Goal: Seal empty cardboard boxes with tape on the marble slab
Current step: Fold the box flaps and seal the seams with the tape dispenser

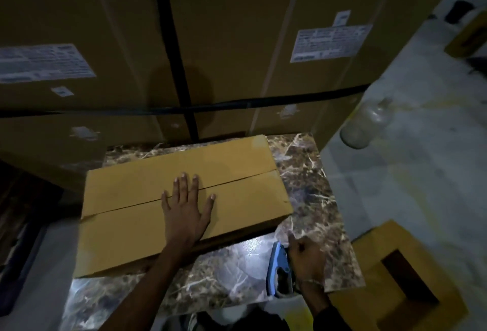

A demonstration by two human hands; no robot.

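- A flat, tan cardboard box (pixel 184 204) is seen lying on the brown veined marble slab (pixel 311 185), its flaps closed, the centre seam untaped.
- The left hand (pixel 188 209) is pressed flat across that seam, fingers spread and straight.
- A blue tape dispenser (pixel 279 270) is gripped by the right hand (pixel 307 259), fingers curled round it.
- The empty box is judged light and easily slid on polished stone; its flaps are best pinned down beside the seam.
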